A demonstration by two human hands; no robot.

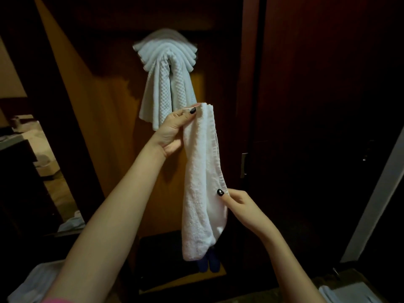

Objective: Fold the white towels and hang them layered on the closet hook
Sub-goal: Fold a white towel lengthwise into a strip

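Left hand [172,130] pinches the top of a long folded white terry towel [202,182]; right hand [238,203] nips its edge at 5 o'clock, keeping folds aligned. Layered white waffle towels [166,84] hang at 12 o'clock.

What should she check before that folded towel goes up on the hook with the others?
1. Top end pinched by left hand: ok.
2. Right hand gripping the folded white towel lower down: ok.
3. Towel folded into a narrow strip: ok.
4. Layers even at the bottom: cannot tell.
5. Hung towels fanned in layers: ok.
6. Room left on the hook: cannot tell, it is hidden.
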